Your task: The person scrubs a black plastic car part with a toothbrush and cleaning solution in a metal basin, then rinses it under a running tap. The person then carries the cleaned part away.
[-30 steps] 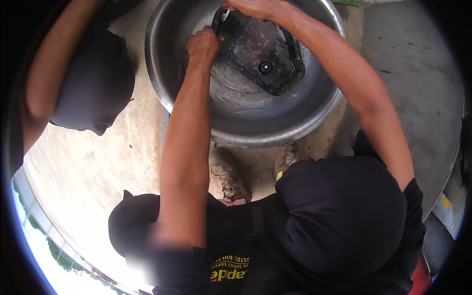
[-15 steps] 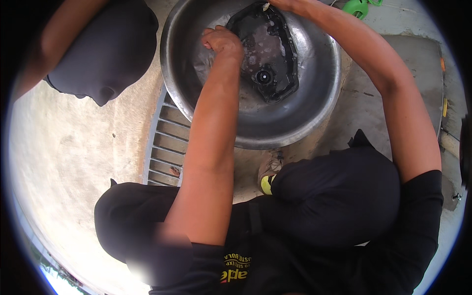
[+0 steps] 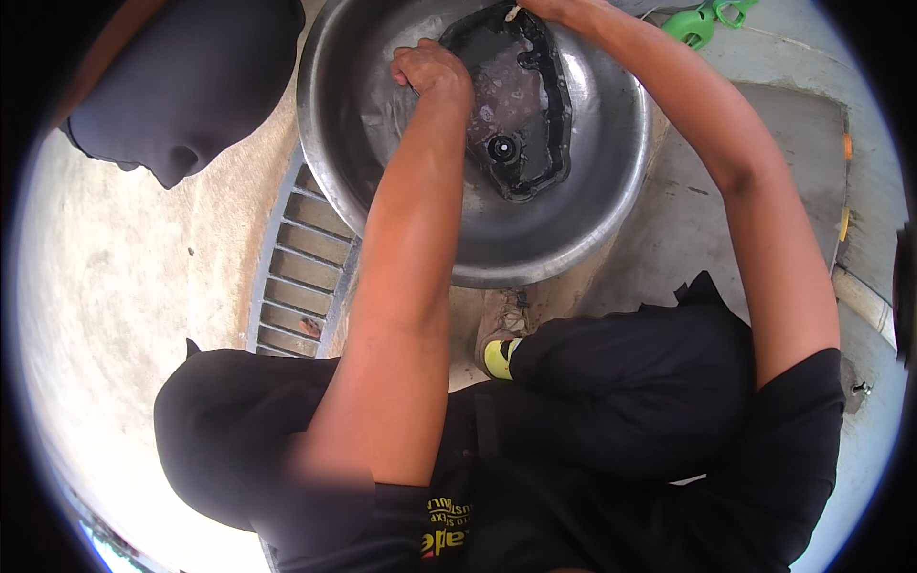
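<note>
A black pan-like part (image 3: 521, 105), shaped like an engine oil pan, lies tilted in a wide metal basin (image 3: 535, 253). Murky, bubbly liquid covers part of its inside, with a round black fitting (image 3: 502, 148) near its lower end. My left hand (image 3: 432, 71) is closed at the part's left rim, fingers curled toward the basin wall. At the far rim is my right hand (image 3: 546, 8), partly cut off by the picture's upper edge. A small pale thing (image 3: 513, 13) shows at its fingertips; its kind is unclear.
Another person's dark-clothed knee (image 3: 181, 86) and arm are at upper left. A metal floor grate (image 3: 306, 253) runs left of the basin. My shoe (image 3: 501, 329) stands just below it. A green plastic tool (image 3: 693, 27) lies at upper right, beyond a grey slab (image 3: 688, 191).
The whole view has shifted slightly, so the basin and my knees sit a little further left. More of the green tool shows. Both hands stay at about the same places on the part.
</note>
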`<state>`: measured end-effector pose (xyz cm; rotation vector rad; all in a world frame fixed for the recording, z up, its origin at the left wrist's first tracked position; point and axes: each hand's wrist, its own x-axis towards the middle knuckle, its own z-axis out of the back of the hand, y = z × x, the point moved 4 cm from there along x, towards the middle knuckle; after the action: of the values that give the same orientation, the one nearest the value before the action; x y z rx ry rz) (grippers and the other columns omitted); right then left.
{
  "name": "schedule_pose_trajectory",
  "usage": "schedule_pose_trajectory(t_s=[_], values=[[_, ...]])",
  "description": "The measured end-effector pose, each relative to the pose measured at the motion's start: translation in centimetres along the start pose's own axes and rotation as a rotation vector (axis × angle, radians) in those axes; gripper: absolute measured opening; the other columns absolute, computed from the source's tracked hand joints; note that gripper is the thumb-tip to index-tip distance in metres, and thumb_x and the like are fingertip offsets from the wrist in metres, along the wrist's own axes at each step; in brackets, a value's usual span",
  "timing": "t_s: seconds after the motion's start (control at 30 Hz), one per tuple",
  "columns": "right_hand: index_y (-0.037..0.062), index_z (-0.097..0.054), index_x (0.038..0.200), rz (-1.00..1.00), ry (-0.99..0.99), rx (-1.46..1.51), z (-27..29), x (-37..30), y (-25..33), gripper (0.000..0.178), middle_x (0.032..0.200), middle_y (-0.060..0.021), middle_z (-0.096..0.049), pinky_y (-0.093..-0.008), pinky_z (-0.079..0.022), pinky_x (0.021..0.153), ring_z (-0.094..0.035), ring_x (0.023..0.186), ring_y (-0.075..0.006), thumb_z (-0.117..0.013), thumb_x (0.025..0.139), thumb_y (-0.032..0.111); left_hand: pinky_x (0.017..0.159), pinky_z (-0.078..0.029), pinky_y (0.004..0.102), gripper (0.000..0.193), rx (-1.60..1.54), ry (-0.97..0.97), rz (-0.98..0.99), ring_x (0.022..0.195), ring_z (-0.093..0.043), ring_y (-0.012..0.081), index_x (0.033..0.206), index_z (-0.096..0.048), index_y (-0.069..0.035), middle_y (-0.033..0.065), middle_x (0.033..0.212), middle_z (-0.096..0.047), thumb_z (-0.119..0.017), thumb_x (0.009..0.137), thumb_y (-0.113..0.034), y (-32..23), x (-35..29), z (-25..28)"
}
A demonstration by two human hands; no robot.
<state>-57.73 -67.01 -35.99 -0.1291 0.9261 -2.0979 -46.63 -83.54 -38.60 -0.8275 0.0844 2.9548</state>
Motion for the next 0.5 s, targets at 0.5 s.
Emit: schedule_pose_trajectory(t_s=[0.5], values=[[0.0150,-0.075,0.070,-0.165,0.235,0.324,-3.5,-3.9,-0.9,0.013,0.070,-0.0096,-0.072,-0.0463,-0.054,0.056,-0.073,0.068,-0.0269,-0.070,0.079,0.023,0.058,-0.039,0.0352,0.062,-0.087,-0.200,0.055,0.093,-0.068,0.0207,0.125,-0.059,-0.005,0.0086,0.107,-0.070,-0.085,0.076,-0.032,-2.1,3.9,-3.7]])
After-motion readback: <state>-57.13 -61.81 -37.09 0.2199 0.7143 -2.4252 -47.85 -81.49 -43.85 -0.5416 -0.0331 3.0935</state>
